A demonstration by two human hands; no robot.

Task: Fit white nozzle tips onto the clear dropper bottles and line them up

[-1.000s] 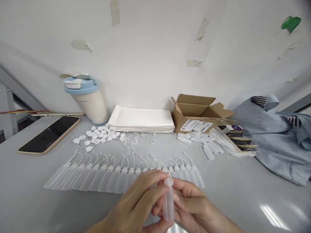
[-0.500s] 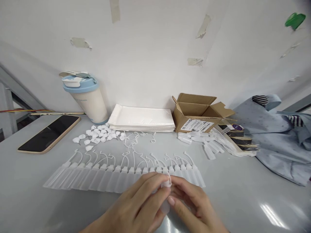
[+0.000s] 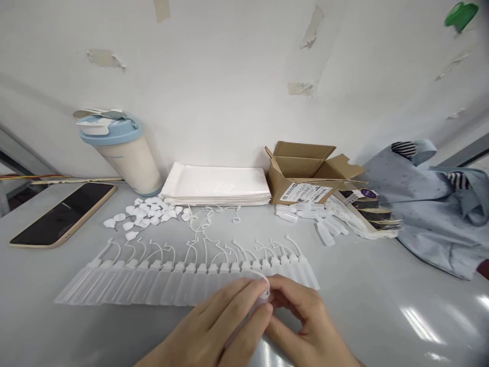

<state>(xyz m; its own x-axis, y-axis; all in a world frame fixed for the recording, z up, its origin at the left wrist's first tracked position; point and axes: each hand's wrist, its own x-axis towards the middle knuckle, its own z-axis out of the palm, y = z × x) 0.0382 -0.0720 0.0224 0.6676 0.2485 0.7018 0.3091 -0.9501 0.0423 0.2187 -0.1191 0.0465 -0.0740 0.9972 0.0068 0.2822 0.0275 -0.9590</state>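
Observation:
My left hand (image 3: 225, 321) and my right hand (image 3: 301, 316) meet at the front middle of the table, closed on a small translucent plastic bottle. Only the bottle's neck (image 3: 265, 294) and a thin white strap (image 3: 262, 276) curving from it show; fingers cover the rest. Just beyond my hands, a row of similar flat bottles (image 3: 168, 285) lies side by side, straps pointing away from me. Behind the row are a tangle of loose white straps (image 3: 204, 220) and a pile of small white caps (image 3: 155, 211). Several loose clear bottles (image 3: 324, 232) lie at the right.
A stack of white envelopes (image 3: 217, 186) and an open cardboard box (image 3: 301, 191) stand against the wall. At the left are a tumbler (image 3: 128, 160) with a blue lid and a phone (image 3: 63, 214). A light blue cloth bag (image 3: 416, 209) rests at the right, beside a plastic-wrapped pack (image 3: 372, 216).
My right fingers have moved in closer round the bottle's neck, and less of its body shows. The strap now arches further left. The whole view has shifted slightly.

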